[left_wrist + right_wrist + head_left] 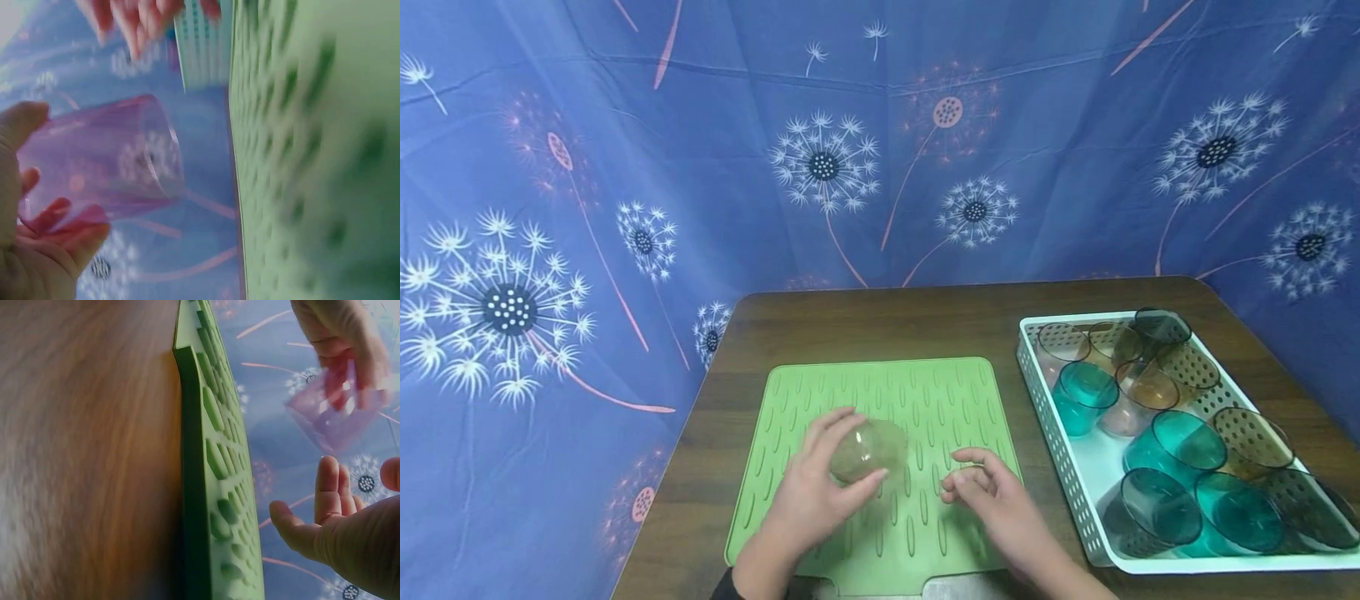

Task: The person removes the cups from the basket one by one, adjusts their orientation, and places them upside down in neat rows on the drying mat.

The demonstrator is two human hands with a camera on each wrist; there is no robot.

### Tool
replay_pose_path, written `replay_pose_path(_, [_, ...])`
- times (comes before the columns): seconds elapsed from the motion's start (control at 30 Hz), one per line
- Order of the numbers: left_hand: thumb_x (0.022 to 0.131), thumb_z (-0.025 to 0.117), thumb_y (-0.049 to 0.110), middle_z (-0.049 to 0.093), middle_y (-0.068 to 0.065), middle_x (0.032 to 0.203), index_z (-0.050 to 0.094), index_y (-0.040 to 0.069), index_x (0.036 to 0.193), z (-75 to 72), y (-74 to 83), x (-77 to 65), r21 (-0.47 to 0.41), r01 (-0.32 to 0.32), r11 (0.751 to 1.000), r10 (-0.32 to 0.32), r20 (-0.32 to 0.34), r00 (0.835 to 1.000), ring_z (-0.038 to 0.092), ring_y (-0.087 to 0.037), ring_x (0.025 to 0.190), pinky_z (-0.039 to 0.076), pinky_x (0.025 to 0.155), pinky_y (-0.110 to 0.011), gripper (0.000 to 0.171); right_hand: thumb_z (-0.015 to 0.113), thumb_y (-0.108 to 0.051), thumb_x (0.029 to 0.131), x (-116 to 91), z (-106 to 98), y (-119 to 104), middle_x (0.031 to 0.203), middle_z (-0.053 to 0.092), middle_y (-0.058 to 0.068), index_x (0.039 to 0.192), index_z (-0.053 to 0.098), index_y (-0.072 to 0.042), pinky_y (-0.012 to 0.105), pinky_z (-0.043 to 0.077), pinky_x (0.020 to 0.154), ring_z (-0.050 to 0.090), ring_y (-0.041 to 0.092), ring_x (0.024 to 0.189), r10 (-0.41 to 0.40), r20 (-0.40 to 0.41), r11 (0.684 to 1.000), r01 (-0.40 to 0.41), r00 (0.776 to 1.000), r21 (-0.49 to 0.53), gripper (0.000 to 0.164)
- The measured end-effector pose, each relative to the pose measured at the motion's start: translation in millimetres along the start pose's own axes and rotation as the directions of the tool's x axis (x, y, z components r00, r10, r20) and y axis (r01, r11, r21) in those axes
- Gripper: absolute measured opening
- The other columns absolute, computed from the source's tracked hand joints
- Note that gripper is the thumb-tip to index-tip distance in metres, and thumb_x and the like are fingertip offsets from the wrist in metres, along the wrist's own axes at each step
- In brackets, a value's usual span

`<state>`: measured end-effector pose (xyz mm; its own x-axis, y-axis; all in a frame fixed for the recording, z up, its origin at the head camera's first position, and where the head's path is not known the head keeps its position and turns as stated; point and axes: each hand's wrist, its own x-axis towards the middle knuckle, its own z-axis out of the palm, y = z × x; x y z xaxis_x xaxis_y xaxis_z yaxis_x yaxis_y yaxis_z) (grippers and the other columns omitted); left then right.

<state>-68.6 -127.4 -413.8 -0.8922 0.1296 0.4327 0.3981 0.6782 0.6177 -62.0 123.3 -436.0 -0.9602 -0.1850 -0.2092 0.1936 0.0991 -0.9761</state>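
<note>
My left hand (816, 479) grips a clear pinkish tumbler (106, 162) near its base, thumb on one side and fingers on the other. In the head view the tumbler is over the middle of the green ridged mat (910, 558), and the left wrist view shows it held above the mat, its rim facing away from the palm. My right hand (996, 508) hovers over the right part of the mat, fingers loosely bent, with nothing in it. A gap separates it from the tumbler in the head view.
At the right a white perforated basket (1052, 450) holds several tumblers in teal, amber, pinkish and dark grey, such as a teal tumbler (1176, 450). Mat and basket lie on a brown wooden table (880, 325). A blue dandelion-print cloth (880, 167) hangs behind.
</note>
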Motion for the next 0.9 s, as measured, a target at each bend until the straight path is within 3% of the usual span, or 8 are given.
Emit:
replay_pose_path(0.07, [0.075,0.088,0.034,0.051,-0.009,0.144,0.057,0.024,0.139,-10.5,-11.9,14.7,0.044,0.142,0.989,-0.143,0.004,0.99,0.064,-0.036,0.116,0.061,0.088,-0.048,0.071,0.059,-0.022,0.102,-2.3,-4.4,-1.9,0.108,0.071,0.019,0.136,0.047,-0.002,0.028,0.054,0.09,0.07,0.015,0.093,-0.014,0.0,0.999,0.014,1.0,-0.048,0.042])
replay_pose_path(0.17, [0.08,0.085,0.038,0.046,-0.013,0.146,0.055,0.026,0.142,-24.7,-35.0,36.6,0.103,0.314,0.944,-0.318,0.018,0.948,0.057,-0.041,0.125,0.052,0.101,-0.058,0.07,0.059,-0.025,0.102,-5.6,-11.9,-4.3,0.109,0.071,0.017,0.138,0.047,-0.003,0.025,0.054,0.089,0.069,0.012,0.093,-0.042,0.02,0.994,0.044,0.999,-0.101,0.043])
replay_pose_path(0.3, [0.087,0.079,0.04,0.039,-0.019,0.151,0.047,0.026,0.149,-34.4,-69.9,59.0,0.184,0.392,0.901,-0.405,0.039,0.914,0.049,-0.048,0.132,0.046,0.106,-0.063,0.071,0.059,-0.026,0.102,-11.4,-21.3,-7.1,0.108,0.072,0.015,0.135,0.05,-0.004,0.023,0.055,0.084,0.07,0.012,0.093,-0.075,0.044,0.982,0.082,0.996,-0.173,0.04])
replay_pose_path(0.4, [0.09,0.075,0.04,0.035,-0.021,0.155,0.042,0.024,0.153,-35.3,-90.9,71.2,0.219,0.397,0.892,-0.417,0.056,0.907,0.047,-0.051,0.132,0.045,0.105,-0.065,0.073,0.062,-0.028,0.1,-16.6,-26.1,-10.9,0.106,0.074,0.005,0.128,0.058,-0.014,0.024,0.053,0.082,0.068,0.007,0.094,-0.09,0.026,0.949,0.094,0.996,-0.302,0.031])
replay_pose_path(0.57, [0.091,0.075,0.039,0.032,-0.023,0.157,0.038,0.022,0.156,-32.4,-111.0,87.3,0.224,0.392,0.892,-0.417,0.075,0.906,0.044,-0.051,0.135,0.041,0.109,-0.066,0.077,0.066,-0.031,0.098,-26.2,-35.7,-19.2,0.104,0.073,-0.014,0.118,0.065,-0.027,0.032,0.053,0.088,0.064,0.0,0.099,-0.134,-0.018,0.845,0.105,0.991,-0.524,0.02])
replay_pose_path(0.73, [0.093,0.071,0.042,0.03,-0.023,0.16,0.032,0.022,0.159,-29.9,-116.8,95.9,0.259,0.404,0.877,-0.44,0.099,0.892,0.044,-0.051,0.136,0.041,0.11,-0.065,0.079,0.065,-0.033,0.099,-36.3,-52.7,-30.0,0.114,0.072,-0.01,0.12,0.067,-0.024,0.043,0.056,0.089,0.065,0.013,0.11,-0.139,-0.084,0.764,0.053,0.987,-0.643,0.023])
replay_pose_path(0.8, [0.094,0.07,0.042,0.029,-0.022,0.16,0.03,0.022,0.159,-29.9,-116.8,97.1,0.271,0.41,0.871,-0.451,0.108,0.886,0.044,-0.051,0.136,0.041,0.11,-0.065,0.079,0.066,-0.031,0.098,-40.1,-61.2,-33.7,0.116,0.072,-0.001,0.119,0.069,-0.02,0.05,0.054,0.09,0.065,0.022,0.112,-0.209,-0.148,0.699,0.042,0.967,-0.713,0.024])
replay_pose_path(0.9, [0.094,0.07,0.043,0.028,-0.021,0.161,0.029,0.022,0.16,-29.9,-117.0,97.7,0.276,0.408,0.87,-0.451,0.116,0.885,0.042,-0.051,0.137,0.04,0.11,-0.065,0.079,0.071,-0.027,0.094,-43.6,-79.3,-38.4,0.114,0.071,0.014,0.117,0.07,-0.01,0.06,0.047,0.09,0.063,0.035,0.109,-0.331,-0.246,0.569,-0.015,0.911,-0.822,0.029])
